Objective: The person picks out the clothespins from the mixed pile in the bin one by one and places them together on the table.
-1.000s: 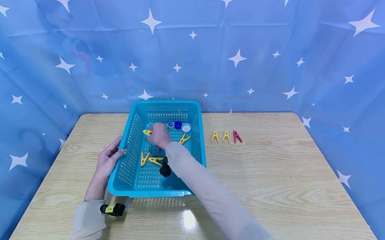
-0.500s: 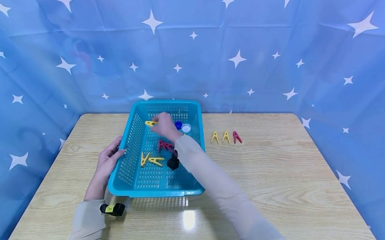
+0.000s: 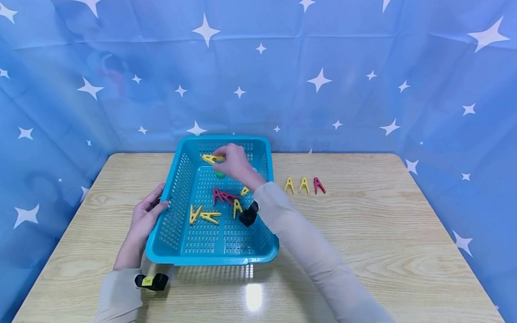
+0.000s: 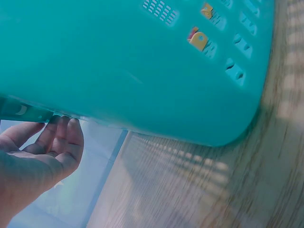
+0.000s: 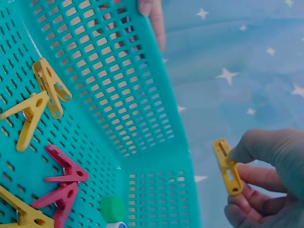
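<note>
clamped between thumb and fingers of the right hand (image 3: pixel 236 163) is one yellow clothespin (image 3: pixel 209 158), which is held above the far part of the teal basket (image 3: pixel 211 261). by the left hand (image 3: pixel 145 215) the left rim of this basket is gripped, with the thumb laid over the edge and the fingers kept outside. near the right hand, a green cap (image 3: pixel 220 174) is seen only in part, and some of the basket's far right floor is hidden by this hand and its wrist. on the floor, two red clothespins (image 3: pixel 217 196) are laid touching; a yellow pair (image 3: pixel 195 214) is found nearer to the left wall. by the black wrist camera (image 3: pixel 248 216), a further piece of floor is covered. outside, to the right, three clothespins (image 3: pixel 303 184), two yellow and one red, are lined up on the wooden table (image 3: pixel 374 233).
</note>
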`<state>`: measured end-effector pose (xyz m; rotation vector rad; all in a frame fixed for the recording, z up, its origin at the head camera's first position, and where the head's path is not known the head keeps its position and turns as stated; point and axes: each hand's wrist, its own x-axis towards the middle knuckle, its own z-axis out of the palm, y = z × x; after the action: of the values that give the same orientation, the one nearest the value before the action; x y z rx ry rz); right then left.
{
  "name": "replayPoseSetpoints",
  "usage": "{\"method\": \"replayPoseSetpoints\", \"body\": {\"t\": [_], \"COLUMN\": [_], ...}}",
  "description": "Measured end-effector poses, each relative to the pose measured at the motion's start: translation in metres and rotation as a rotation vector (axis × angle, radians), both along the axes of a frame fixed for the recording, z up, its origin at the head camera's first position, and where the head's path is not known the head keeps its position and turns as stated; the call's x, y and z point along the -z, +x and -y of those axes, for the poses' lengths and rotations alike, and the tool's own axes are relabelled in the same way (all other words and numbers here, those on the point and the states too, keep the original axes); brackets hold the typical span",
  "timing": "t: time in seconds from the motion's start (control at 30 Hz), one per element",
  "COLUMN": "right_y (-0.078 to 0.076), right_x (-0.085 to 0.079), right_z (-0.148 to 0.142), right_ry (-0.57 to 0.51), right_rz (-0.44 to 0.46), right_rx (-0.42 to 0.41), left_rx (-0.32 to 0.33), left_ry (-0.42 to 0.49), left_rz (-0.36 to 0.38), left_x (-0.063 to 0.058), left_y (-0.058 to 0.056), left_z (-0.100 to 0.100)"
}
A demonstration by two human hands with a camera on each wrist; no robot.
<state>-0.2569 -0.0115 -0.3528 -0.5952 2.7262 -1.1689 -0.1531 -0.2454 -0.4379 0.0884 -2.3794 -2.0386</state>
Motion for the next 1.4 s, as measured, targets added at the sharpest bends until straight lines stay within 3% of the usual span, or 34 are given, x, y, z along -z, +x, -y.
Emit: {"method": "replayPoseSetpoints", "body": {"t": [0.47, 0.83, 1.07, 1.4], "right_y": [0.014, 0.02, 0.022, 0.022], "right_x": [-0.007, -0.017, -0.016, -0.011], "right_z": [-0.038, -0.08, -0.111, -0.158], "right_ry": [-0.022, -0.056, -0.107, -0.078], "right_rz": [-0.075, -0.081, -0.107, -0.146], "right_rx": [0.025, 0.112, 0.176, 0.275], "left_rx": [-0.004, -0.008, -0.002, -0.001], "left_ry": [-0.004, -0.02, 0.0, 0.022], "left_rz": [0.017, 0.022, 0.021, 0.016], "left_x": [-0.001, -0.002, -0.002, -0.004], "left_y": [0.002, 0.002, 0.002, 0.004], "left_z": [-0.003, -0.003, -0.003, -0.003]}}
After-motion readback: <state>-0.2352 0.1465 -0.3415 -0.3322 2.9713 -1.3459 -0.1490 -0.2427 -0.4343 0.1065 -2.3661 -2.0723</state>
